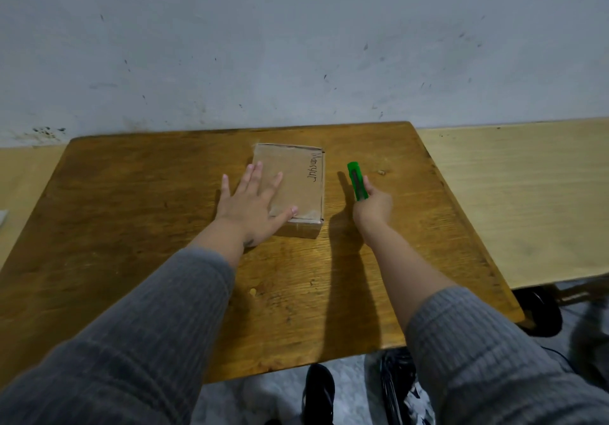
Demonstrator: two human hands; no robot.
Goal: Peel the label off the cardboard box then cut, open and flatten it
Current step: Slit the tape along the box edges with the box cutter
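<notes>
Your cardboard box (298,187) lies flat and closed near the far middle of the wooden table (131,226), its long axis running roughly from 6 to 12 o'clock. Your left hand (252,205) rests flat on its lid, fingers spread wide, gripping nothing. At the box's 3 o'clock, just beside it, your right hand (374,207) is curled around a green utility knife (357,180) pointing toward 12. Both forearms reach forward in grey sleeves (131,342).

Soft, even light falls from the near side, casting a dark shadow of the right arm (392,250) across the table (131,226). Wide-angle distortion bends the edges; near sleeves look slightly blurred.
</notes>
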